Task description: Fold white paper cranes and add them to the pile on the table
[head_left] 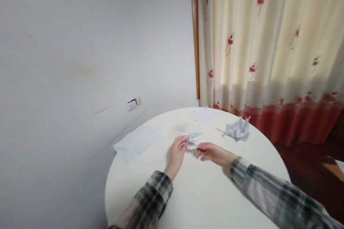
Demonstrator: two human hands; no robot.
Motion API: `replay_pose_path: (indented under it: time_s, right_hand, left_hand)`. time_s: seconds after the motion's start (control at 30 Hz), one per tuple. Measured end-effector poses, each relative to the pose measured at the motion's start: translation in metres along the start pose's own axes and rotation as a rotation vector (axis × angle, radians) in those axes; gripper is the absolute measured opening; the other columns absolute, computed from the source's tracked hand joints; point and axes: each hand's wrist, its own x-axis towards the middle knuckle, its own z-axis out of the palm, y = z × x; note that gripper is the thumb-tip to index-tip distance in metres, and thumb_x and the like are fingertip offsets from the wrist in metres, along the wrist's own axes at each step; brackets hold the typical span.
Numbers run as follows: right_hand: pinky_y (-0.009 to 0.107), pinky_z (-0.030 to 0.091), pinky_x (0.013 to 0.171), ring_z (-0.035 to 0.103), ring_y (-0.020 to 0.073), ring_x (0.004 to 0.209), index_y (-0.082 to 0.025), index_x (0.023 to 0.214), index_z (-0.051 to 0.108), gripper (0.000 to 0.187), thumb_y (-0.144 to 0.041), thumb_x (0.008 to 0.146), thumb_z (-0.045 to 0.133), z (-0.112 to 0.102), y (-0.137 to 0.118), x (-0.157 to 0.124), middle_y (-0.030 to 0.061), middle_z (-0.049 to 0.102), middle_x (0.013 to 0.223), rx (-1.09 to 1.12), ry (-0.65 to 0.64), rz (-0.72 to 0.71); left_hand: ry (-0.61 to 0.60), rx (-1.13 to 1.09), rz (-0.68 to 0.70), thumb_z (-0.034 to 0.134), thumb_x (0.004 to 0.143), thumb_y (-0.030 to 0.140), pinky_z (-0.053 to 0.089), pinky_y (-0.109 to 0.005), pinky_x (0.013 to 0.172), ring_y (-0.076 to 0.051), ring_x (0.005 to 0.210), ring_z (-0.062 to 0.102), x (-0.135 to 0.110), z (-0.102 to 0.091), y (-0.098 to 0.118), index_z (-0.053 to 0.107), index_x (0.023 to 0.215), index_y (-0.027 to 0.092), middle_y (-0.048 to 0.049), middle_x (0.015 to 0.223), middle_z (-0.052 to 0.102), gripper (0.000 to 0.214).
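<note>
Between my hands, over the middle of the round white table point(193, 193), is a small piece of folded white paper point(192, 141) with pointed edges. My left hand point(178, 150) pinches its left side between thumb and fingers. At the lower right side of the paper, my right hand point(212, 152) has its fingers curled together at the edge. To the right of my right hand sits a crumpled, many-pointed paper piece point(238, 129).
Loose white sheets point(138, 141) lie at the table's left edge, and more flat paper point(202, 114) lies at the far edge. A wall with a socket point(131, 105) stands close on the left. A flowered curtain point(268, 61) hangs behind the table.
</note>
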Motion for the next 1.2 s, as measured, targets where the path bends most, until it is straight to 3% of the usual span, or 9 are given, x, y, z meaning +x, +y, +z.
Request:
replay_pose_path:
  time_s: [0.2, 0.53, 0.77, 1.2]
  right_hand:
    - [0.02, 0.043, 0.061, 0.056, 0.0081, 0.061, -0.009, 0.081, 0.058, 0.017, -0.024, 0.077, 0.051, 0.001, -0.001, 0.0, 0.0024, 0.06, 0.068, 0.049, 0.022, 0.052]
    - [0.022, 0.043, 0.066, 0.06, 0.0107, 0.065, -0.004, 0.091, 0.057, 0.036, -0.034, 0.084, 0.038, -0.002, -0.002, 0.0, 0.0087, 0.064, 0.076, 0.156, -0.068, 0.179]
    - [0.022, 0.045, 0.062, 0.06, 0.0095, 0.059, -0.008, 0.085, 0.055, 0.017, -0.02, 0.08, 0.046, 0.0, 0.0, 0.0, 0.0045, 0.064, 0.069, 0.192, 0.008, 0.133]
    - [0.02, 0.046, 0.062, 0.058, 0.0077, 0.06, -0.01, 0.084, 0.054, 0.01, -0.011, 0.074, 0.053, 0.004, -0.002, -0.004, 0.0036, 0.062, 0.071, 0.186, 0.116, 0.08]
  left_hand:
    - [0.019, 0.002, 0.01, 0.06, 0.065, 0.025, 0.048, -0.03, 0.077, -0.019, 0.092, 0.054, -0.002, 0.001, -0.003, 0.065, 0.076, 0.016, -0.0064, 0.096, 0.053, 0.016]
    - [-0.007, -0.02, 0.03, 0.059, 0.067, 0.023, 0.047, -0.027, 0.076, -0.018, 0.094, 0.051, -0.003, 0.001, -0.007, 0.065, 0.078, 0.016, -0.0067, 0.095, 0.052, 0.014]
    - [-0.021, -0.032, 0.037, 0.058, 0.068, 0.021, 0.047, -0.028, 0.076, -0.018, 0.094, 0.051, -0.005, 0.002, -0.01, 0.065, 0.08, 0.016, -0.0071, 0.097, 0.051, 0.014]
    - [0.005, 0.005, 0.066, 0.057, 0.069, 0.019, 0.047, -0.027, 0.074, -0.017, 0.092, 0.052, 0.0, 0.011, -0.006, 0.065, 0.079, 0.018, -0.0072, 0.096, 0.053, 0.013]
